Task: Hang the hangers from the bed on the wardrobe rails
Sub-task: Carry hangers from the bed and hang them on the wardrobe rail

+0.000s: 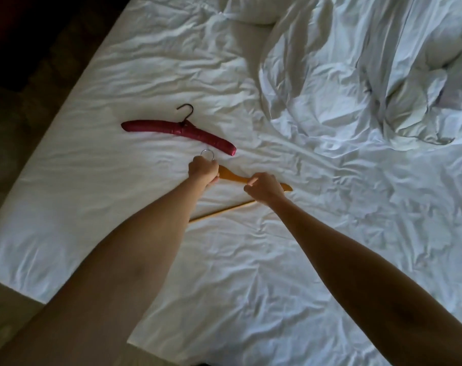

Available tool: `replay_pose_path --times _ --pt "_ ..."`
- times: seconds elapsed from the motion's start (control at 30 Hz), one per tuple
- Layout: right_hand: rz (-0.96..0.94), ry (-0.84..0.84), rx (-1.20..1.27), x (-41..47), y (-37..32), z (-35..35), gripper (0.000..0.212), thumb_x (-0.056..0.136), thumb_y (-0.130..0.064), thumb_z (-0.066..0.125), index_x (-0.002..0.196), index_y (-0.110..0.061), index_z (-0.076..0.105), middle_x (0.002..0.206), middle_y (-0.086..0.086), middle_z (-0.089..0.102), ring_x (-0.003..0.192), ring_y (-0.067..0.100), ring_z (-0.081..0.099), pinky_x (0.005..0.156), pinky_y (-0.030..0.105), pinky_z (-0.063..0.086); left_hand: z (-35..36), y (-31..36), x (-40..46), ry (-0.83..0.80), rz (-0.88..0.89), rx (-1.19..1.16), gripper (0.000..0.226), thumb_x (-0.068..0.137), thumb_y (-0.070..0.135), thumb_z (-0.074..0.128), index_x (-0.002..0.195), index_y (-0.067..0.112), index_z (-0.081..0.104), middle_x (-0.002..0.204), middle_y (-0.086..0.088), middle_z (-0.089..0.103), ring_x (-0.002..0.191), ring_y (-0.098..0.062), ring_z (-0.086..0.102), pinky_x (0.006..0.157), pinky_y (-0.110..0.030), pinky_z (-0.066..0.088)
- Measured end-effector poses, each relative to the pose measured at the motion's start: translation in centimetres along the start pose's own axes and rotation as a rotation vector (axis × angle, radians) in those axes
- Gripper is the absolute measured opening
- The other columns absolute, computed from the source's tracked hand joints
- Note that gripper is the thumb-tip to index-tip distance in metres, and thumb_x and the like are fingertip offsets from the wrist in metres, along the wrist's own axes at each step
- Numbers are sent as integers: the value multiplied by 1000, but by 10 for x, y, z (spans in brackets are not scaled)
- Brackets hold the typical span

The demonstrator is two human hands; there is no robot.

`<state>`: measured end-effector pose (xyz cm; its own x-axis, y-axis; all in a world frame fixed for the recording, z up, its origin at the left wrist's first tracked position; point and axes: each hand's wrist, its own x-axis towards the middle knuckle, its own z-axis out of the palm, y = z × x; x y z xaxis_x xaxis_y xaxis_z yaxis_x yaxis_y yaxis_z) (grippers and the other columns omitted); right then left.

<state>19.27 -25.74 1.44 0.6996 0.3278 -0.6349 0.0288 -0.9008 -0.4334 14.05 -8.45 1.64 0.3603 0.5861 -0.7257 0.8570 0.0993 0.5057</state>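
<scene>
**Q:** White sheet aside, what lies nearest the viewer?

**A:** Two bare forearms reach out over the wrinkled bed sheet (224, 273). Between them a pale wooden bar (222, 211) runs at a slant across the sheet; it appears to be the lower rail of the wooden hanger (237, 178), though its ends are hidden by the arms.

**Q:** How do the hands stand?

**A:** The left hand (203, 172) is curled at the neck of the wooden hanger, just below its metal ring hook (207, 154), which shows above the knuckles. The right hand (264, 187) sits over the hanger's right shoulder with fingers bent toward it; whether they have closed on the wood cannot be told from this angle. The orange-brown shoulder shows between the two hands, and its tip pokes out past the right hand.

**Q:** And beyond the hands?

**A:** Just beyond lies a dark red padded hanger (179, 132), flat on the sheet, with its black hook (185, 112) pointing away. It is close to the ring hook but apart from it.

**Q:** Farthest of all?

**A:** A rumpled white duvet (356, 75) is heaped on the right, and a pillow (251, 11) lies at the top edge.
</scene>
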Motion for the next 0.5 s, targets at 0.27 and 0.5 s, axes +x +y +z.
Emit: replay_pose_path --times 0.27,0.5 --pt "-176 58 -241 67 40 33 51 82 -36 76 127 -18 61 128 3 58 121 24 52 95 40 49 37 31 85 78 8 -54 49 104 38 50 129 -3 57 93 -13 74 71 -22 76 76 -31 64" --pt "-290 122 -331 75 61 51 32 91 -37 69 117 -18 66 114 4 63 107 26 60 87 38 51 54 48 111 56 -157 -220 67 99 46 58 145 0 44 118 -12 67 67 -18 71 75 -30 64"
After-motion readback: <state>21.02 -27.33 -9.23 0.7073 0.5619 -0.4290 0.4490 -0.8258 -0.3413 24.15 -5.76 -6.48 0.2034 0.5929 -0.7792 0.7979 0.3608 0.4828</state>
